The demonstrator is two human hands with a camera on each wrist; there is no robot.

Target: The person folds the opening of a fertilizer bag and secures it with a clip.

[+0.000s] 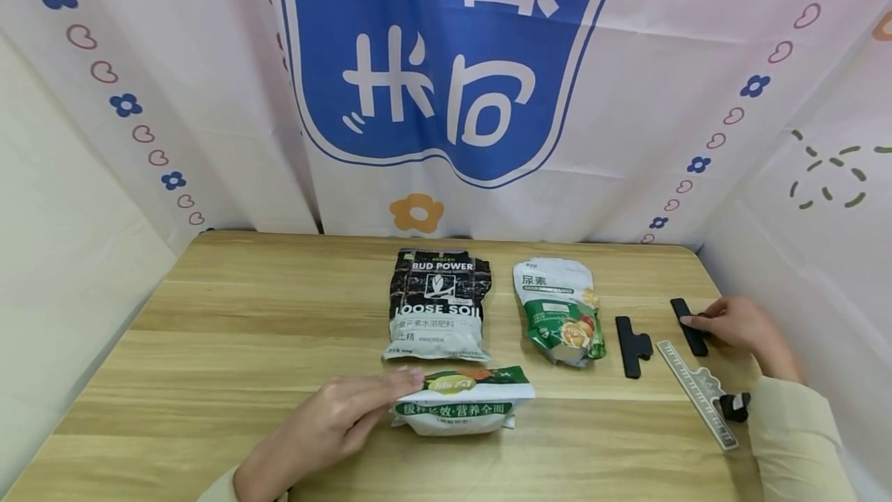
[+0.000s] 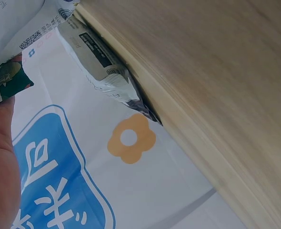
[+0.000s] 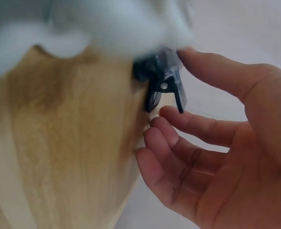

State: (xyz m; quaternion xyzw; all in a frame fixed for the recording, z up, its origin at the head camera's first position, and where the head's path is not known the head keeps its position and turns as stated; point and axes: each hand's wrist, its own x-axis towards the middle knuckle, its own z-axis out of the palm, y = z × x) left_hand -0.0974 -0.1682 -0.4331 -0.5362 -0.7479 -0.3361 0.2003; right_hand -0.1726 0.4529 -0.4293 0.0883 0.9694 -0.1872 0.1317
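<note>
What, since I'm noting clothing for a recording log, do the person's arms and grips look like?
The left sleeve, barely in view, and right sleeve are pale cream and look plain. The left grip and right grip are bare, with no gloves or rings visible.

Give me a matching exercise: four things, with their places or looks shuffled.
1. soil bag
2. front bag
3. pale clip
4. right black clip

A. at the right grip
B. ruler-like marks along it
C. black top, pale bottom
D. touched by the left grip

Pairs: 1-C, 2-D, 3-B, 4-A
</note>
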